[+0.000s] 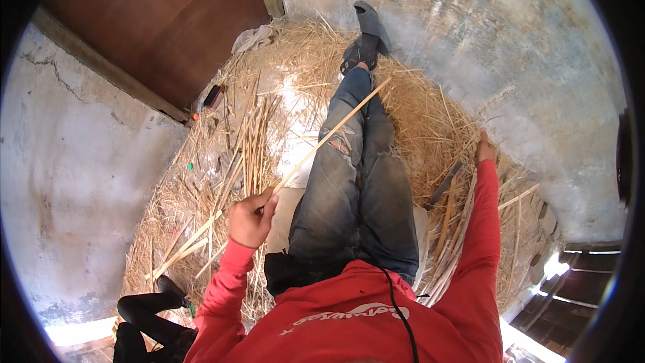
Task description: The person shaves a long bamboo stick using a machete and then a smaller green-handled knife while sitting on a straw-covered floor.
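Observation:
A long, pale bamboo strip [329, 136] runs slantwise across my legs, from above my shins down to the lower left. My left hand [252, 218] is closed around it, thumb on top, left of my thigh. Stretched far out to the right, my right hand [485, 148] is at the edge of the straw by the wall; its fingers are mostly hidden, so I cannot tell if it holds anything. Below that hand, a dark, flat, blade-like piece [444, 184] lies in the shavings beside a brown strip [445, 218].
Several bamboo strips [252, 148] lie left of my legs. Straw-like shavings [423, 121] cover the floor. Plastered walls [497, 47] and a brown door panel [161, 20] close in the space. Another person's dark-clothed leg [151, 312] is at lower left.

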`<state>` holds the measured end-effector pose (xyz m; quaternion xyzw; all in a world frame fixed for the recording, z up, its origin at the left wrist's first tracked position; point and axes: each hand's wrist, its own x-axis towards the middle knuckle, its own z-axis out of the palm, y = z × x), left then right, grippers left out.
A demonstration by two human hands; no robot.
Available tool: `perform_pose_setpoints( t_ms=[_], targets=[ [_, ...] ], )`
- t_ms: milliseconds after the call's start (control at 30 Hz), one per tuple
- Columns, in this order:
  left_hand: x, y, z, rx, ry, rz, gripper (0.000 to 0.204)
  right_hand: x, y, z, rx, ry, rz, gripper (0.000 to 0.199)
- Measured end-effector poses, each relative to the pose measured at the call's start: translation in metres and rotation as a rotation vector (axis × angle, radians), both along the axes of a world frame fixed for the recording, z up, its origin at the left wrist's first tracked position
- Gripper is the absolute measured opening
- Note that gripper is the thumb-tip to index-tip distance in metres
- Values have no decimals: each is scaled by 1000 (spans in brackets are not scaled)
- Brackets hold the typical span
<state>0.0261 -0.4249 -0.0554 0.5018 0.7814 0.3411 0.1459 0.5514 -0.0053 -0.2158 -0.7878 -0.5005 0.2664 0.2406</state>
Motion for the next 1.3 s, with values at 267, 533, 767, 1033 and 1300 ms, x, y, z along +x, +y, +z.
perform_pose_setpoints(
  t_ms=[267,533,767,1033,1300],
  targets=[
    [37,56,-25,61,-422,-51,31,-168,-111,63,173,78,685,52],
    [70,85,-24,174,-445,-49,31,-264,-206,156,198,62,941,59],
    [64,89,-38,201,-464,-19,33,-154,-72,53,477,92,248,66],
    [52,83,-49,80,-802,-28,27,-141,-117,75,264,195,524,59],
    [58,87,-21,-36,-1029,-22,30,-263,-223,145,205,397,861,47]
  ],
)
